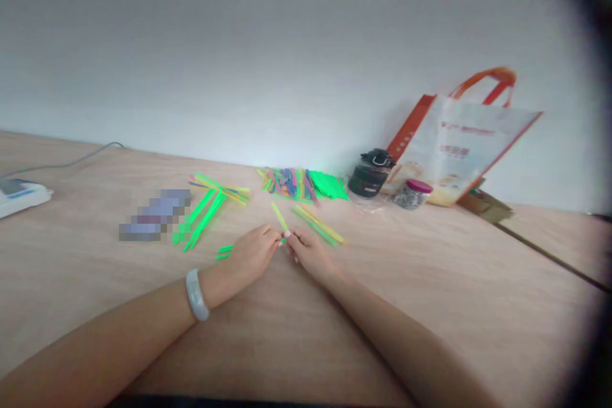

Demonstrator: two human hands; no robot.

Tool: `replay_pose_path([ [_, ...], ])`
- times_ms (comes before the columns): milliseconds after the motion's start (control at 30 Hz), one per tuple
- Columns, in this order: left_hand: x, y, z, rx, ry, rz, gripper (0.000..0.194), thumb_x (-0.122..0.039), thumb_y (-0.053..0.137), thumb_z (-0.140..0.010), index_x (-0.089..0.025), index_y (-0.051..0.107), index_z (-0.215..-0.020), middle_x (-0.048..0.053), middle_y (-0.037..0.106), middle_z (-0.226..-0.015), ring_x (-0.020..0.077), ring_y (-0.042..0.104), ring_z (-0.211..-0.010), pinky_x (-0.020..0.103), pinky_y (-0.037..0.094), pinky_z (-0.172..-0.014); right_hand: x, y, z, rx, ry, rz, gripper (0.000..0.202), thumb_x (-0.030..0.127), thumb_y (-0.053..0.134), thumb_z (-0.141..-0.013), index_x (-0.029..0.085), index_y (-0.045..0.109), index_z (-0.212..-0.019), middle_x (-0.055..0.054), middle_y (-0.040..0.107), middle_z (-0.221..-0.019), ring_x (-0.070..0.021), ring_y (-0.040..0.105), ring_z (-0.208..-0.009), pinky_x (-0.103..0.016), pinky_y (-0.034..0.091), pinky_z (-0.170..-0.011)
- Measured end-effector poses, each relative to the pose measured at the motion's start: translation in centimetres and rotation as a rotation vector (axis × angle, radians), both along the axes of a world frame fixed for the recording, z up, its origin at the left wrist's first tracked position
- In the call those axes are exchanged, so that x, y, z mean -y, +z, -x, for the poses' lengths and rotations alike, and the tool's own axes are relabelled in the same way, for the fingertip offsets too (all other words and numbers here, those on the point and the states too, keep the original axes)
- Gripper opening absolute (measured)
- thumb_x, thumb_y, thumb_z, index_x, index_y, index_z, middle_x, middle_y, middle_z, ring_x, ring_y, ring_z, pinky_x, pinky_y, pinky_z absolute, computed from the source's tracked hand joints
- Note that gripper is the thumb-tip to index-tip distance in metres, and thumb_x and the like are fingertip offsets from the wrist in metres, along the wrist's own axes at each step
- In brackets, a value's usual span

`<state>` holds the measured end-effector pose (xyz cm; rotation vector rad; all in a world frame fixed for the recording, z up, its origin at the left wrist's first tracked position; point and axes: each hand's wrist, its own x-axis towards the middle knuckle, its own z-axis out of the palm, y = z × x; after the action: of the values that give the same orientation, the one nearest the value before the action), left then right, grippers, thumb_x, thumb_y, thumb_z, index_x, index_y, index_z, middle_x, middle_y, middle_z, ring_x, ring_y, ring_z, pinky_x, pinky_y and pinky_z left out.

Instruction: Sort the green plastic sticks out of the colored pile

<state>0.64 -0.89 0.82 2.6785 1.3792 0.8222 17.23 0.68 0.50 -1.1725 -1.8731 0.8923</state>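
Observation:
My left hand and my right hand meet at the middle of the table, fingertips almost touching. A thin yellow stick points up and away from the pinched fingers of my right hand. My left hand is closed too, and a bit of green shows between the two hands; most of what it grips is hidden. Short green sticks stick out beside my left hand. Just beyond my right hand lie yellow and green sticks, side by side.
Long green sticks and a mixed-colour bundle lie left. Farther back are a packet of coloured sticks, a dark bottle, a red-lidded jar and a tote bag. A blurred-out object and white device are left.

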Motion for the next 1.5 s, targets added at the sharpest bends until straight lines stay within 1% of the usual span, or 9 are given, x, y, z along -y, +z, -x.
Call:
replay_pose_path([
  [233, 0.0, 0.1, 0.1, 0.145, -0.008, 0.098, 0.018, -0.021, 0.044, -0.09, -0.017, 0.062, -0.091, 0.005, 0.065, -0.09, 0.0174, 0.059, -0.085, 0.029, 0.047, -0.078, -0.7, -0.5, 0.0, 0.003, -0.023, -0.021, 0.041, 0.053, 0.041, -0.082, 0.021, 0.044, -0.057, 0.004, 0.043, -0.051, -0.0108, 0.041, -0.05, -0.023, 0.032, -0.049],
  [367, 0.3, -0.2, 0.2, 0.182, -0.009, 0.153, 0.021, -0.023, 0.044, -0.09, -0.017, 0.063, -0.086, 0.004, 0.066, -0.087, 0.0169, 0.059, -0.082, 0.028, 0.047, -0.076, -2.3, -0.5, -1.7, -0.009, -0.279, -0.085, 0.045, 0.051, 0.032, -0.086, 0.019, 0.058, -0.071, 0.002, 0.049, -0.054, -0.0137, 0.046, -0.052, -0.026, 0.037, -0.053],
  [467, 0.2, -0.7, 0.1, 0.139, -0.026, 0.142, 0.022, -0.024, 0.043, -0.09, -0.018, 0.064, -0.087, 0.004, 0.065, -0.087, 0.0168, 0.059, -0.081, 0.029, 0.048, -0.076, -3.1, -0.5, -2.8, 0.228, -0.395, -0.173, 0.042, 0.042, 0.031, -0.089, 0.017, 0.064, -0.084, -0.003, 0.059, -0.069, -0.0172, 0.055, -0.067, -0.028, 0.041, -0.064],
  [600, -0.3, -1.6, 0.2, 0.032, -0.083, 0.046, 0.026, -0.013, 0.041, -0.087, -0.018, 0.063, -0.101, 0.007, 0.061, -0.093, 0.0183, 0.056, -0.089, 0.033, 0.047, -0.083, -2.8, -1.0, -2.6, 0.665, -0.35, -0.326, 0.031, 0.025, 0.036, -0.09, 0.017, 0.063, -0.101, -0.009, 0.061, -0.096, -0.019, 0.056, -0.088, -0.029, 0.041, -0.078],
  [733, -0.8, -2.3, 0.9, -0.01, -0.033, -0.004, 0.036, -0.009, 0.045, -0.081, -0.016, 0.057, -0.114, 0.011, 0.056, -0.112, 0.023, 0.049, -0.105, 0.039, 0.044, -0.091, -2.6, -1.5, -2.6, 0.929, -0.303, -0.406, 0.028, 0.023, 0.04, -0.089, 0.018, 0.066, -0.096, -0.011, 0.059, -0.096, -0.0207, 0.053, -0.091, -0.03, 0.039, -0.081],
  [900, -1.6, -2.4, 1.9, -0.032, -0.022, 0.064, 0.035, -0.008, 0.043, -0.084, -0.017, 0.058, -0.114, 0.009, 0.059, -0.106, 0.0202, 0.051, -0.103, 0.036, 0.043, -0.092, -3.2, -1.8, -3.8, 0.993, -0.274, -0.421, 0.03, 0.023, 0.037, -0.091, 0.018, 0.067, -0.095, -0.011, 0.058, -0.093, -0.0207, 0.051, -0.089, -0.03, 0.039, -0.078],
  [1100, -2.3, -2.3, 2.1, -0.023, -0.024, 0.081, 0.032, -0.009, 0.041, -0.086, -0.017, 0.061, -0.11, 0.007, 0.06, -0.103, 0.0188, 0.053, -0.101, 0.033, 0.044, -0.091, -4.2, -1.8, -4.9, 1.009, -0.378, -0.36, 0.033, 0.021, 0.034, -0.092, 0.017, 0.067, -0.09, -0.012, 0.058, -0.094, -0.0209, 0.052, -0.089, -0.029, 0.039, -0.074],
  [1300, -2.1, -1.9, 2.2, -0.057, -0.035, 0.087, 0.031, -0.01, 0.042, -0.088, -0.018, 0.059, -0.112, 0.007, 0.061, -0.102, 0.0188, 0.053, -0.1, 0.033, 0.044, -0.09, -3.9, -1.5, -4.5, 1.029, -0.364, -0.404, 0.03, 0.021, 0.037, -0.091, 0.016, 0.066, -0.092, -0.013, 0.057, -0.097, -0.0221, 0.05, -0.092, -0.03, 0.038, -0.075],
  [1500, -2.3, -2.5, 2.0, -0.068, -0.025, 0.064, 0.028, -0.013, 0.043, -0.088, -0.018, 0.06, -0.109, 0.006, 0.06, -0.103, 0.0191, 0.052, -0.101, 0.033, 0.043, -0.091, -3.8, -1.4, -4.2, 1.077, -0.353, -0.39, 0.032, 0.024, 0.036, -0.092, 0.016, 0.067, -0.09, -0.011, 0.057, -0.097, -0.0213, 0.05, -0.093, -0.029, 0.038, -0.076],
])
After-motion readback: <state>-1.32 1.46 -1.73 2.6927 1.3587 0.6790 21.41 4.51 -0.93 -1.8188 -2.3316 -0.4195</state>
